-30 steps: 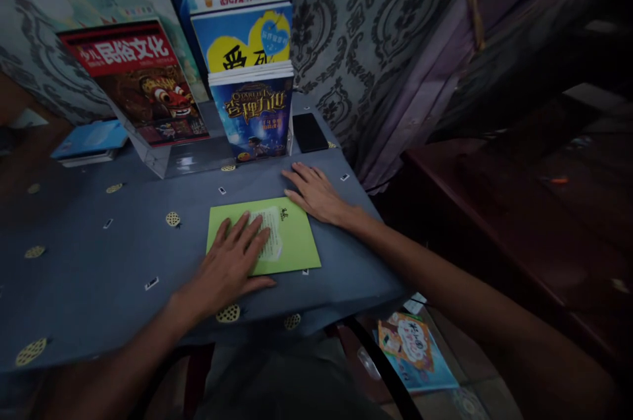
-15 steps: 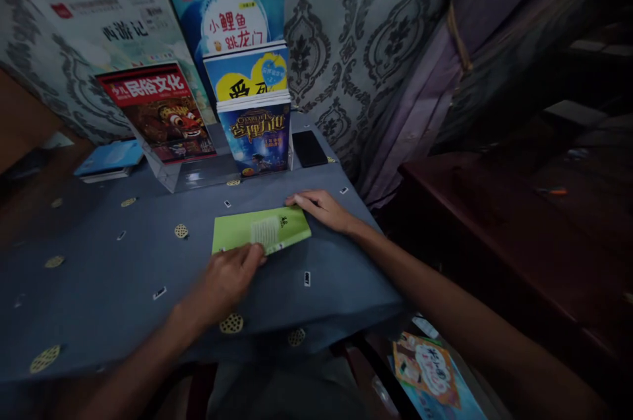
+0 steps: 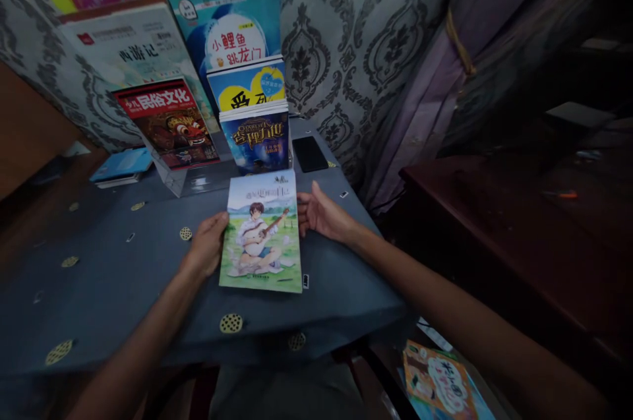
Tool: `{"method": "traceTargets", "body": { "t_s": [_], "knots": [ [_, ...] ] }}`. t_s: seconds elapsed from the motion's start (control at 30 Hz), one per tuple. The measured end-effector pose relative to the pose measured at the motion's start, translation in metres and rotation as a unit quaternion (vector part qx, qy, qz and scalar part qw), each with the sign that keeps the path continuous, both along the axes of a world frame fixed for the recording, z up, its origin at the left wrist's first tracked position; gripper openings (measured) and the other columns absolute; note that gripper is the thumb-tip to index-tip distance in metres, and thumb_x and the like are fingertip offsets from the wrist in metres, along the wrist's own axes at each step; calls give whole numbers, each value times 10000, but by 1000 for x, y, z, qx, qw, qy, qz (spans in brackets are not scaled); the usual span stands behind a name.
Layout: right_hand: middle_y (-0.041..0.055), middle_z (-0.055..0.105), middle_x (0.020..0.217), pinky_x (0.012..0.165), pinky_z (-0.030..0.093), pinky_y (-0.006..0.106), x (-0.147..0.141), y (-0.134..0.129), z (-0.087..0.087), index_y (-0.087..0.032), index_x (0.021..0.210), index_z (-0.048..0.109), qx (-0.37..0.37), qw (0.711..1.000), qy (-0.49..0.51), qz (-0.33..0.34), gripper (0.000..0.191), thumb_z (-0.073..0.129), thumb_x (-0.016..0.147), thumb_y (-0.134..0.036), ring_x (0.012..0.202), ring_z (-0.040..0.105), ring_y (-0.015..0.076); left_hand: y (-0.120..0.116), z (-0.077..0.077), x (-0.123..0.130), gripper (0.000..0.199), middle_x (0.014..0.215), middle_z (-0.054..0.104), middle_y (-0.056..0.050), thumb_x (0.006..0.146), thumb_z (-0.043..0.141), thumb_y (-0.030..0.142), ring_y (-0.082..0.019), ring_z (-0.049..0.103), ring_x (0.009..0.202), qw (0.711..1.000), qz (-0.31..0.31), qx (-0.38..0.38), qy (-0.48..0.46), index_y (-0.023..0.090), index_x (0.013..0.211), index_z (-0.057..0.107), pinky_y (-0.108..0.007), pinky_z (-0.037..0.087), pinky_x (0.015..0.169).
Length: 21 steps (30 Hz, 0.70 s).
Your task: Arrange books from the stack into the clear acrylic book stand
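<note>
A paperback book (image 3: 262,235) is tilted up over the table, its cover towards me with a drawing of a seated figure playing a guitar. My left hand (image 3: 208,242) grips its left edge, thumb at the front and the other fingers partly hidden. At the right edge is my right hand (image 3: 324,214), open, with the thumb raised and the fingertips at or just behind the book's side. Just beyond the book stands a clear display rack (image 3: 198,182) holding several books, among them a dark blue one (image 3: 260,140) and a red-topped one (image 3: 171,123).
A black phone (image 3: 309,153) lies right of the rack. Blue books (image 3: 123,166) are stacked at its left on the patterned tablecloth (image 3: 123,288). Dark red furniture (image 3: 469,222) stands to the right, near a purple curtain (image 3: 425,90). More books (image 3: 440,380) lie low at the bottom right.
The book, lying with its green side up before, is now turned and raised with its illustrated cover showing. My left hand has moved up to its left edge; my right thumb has lifted away.
</note>
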State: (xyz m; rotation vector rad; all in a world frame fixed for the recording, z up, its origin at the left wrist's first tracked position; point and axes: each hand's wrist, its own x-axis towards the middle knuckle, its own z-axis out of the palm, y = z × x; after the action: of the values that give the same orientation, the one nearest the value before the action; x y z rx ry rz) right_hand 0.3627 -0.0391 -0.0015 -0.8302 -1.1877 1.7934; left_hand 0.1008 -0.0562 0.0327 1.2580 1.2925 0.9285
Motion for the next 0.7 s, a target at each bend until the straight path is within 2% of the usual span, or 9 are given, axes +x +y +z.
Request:
{"method": "traceTargets", "body": {
  "t_s": [0.07, 0.1, 0.17, 0.23, 0.33, 0.47, 0.53, 0.6, 0.7],
  "knots": [
    [86, 764, 884, 480, 531, 215, -2, 2, -6, -186, 973, 666, 12, 999, -16, -39, 535, 586, 871, -704, 646, 677, 147, 0, -10, -5, 521, 475, 543, 18, 795, 550, 716, -172, 544, 458, 986, -60, 23, 156, 209, 672, 542, -286, 421, 501],
    [76, 756, 872, 479, 534, 201, -3, 3, -9, -184, 957, 666, 20, 998, -24, -56, 469, 674, 842, -639, 658, 675, 141, 0, -12, -9, 502, 478, 545, 9, 848, 502, 677, -176, 548, 464, 963, -82, 57, 251, 214, 656, 535, -285, 406, 512],
    [51, 731, 818, 492, 552, 201, -4, 4, -15, -182, 953, 668, 35, 995, -40, -80, 407, 758, 796, -546, 670, 673, 140, -1, -11, -14, 445, 545, 602, -23, 936, 431, 558, -199, 589, 531, 893, -94, 141, 417, 218, 684, 567, -290, 389, 550],
    [23, 697, 757, 491, 561, 218, -4, 4, -19, -182, 990, 671, 55, 992, -72, -91, 394, 761, 784, -505, 636, 660, 140, 0, -9, -16, 375, 658, 665, -49, 979, 398, 458, -222, 628, 622, 833, -83, 202, 509, 221, 797, 623, -297, 394, 584],
    [13, 695, 793, 497, 563, 247, -3, 0, -22, -190, 1106, 653, 121, 970, -161, -137, 375, 686, 828, -439, 592, 640, 135, 7, -16, -13, 315, 856, 707, -87, 1005, 384, 389, -255, 664, 802, 803, -73, 264, 529, 204, 978, 638, -326, 462, 671],
    [69, 731, 970, 691, 606, 333, -1, -11, -17, -196, 1156, 654, 253, 890, -309, -218, 291, 566, 908, -320, 813, 697, 199, 20, -36, -10, 293, 1134, 674, -135, 1020, 391, 344, -280, 632, 1056, 797, -81, 357, 481, 175, 1136, 601, -421, 525, 899],
    [85, 724, 1033, 753, 605, 366, 0, -15, -13, -199, 1180, 657, 293, 859, -364, -210, 285, 527, 946, -298, 825, 697, 203, 24, -44, -12, 279, 1258, 647, -136, 1028, 404, 322, -267, 610, 1168, 804, -92, 378, 449, 180, 1197, 574, -436, 515, 993],
    [92, 721, 1086, 768, 608, 364, -1, -18, -12, -213, 1205, 648, 320, 841, -392, -192, 281, 519, 965, -281, 845, 703, 205, 25, -48, -13, 268, 1333, 627, -130, 1032, 411, 296, -257, 586, 1250, 808, -99, 385, 436, 187, 1231, 554, -436, 508, 1040],
    [96, 722, 1132, 865, 605, 369, -1, -22, -15, -225, 1184, 649, 367, 816, -400, -199, 239, 523, 984, -258, 1000, 714, 227, 19, -51, -13, 262, 1359, 626, -135, 1028, 417, 255, -252, 604, 1247, 802, -106, 383, 445, 181, 1249, 538, -439, 523, 1043]
  ]
}}
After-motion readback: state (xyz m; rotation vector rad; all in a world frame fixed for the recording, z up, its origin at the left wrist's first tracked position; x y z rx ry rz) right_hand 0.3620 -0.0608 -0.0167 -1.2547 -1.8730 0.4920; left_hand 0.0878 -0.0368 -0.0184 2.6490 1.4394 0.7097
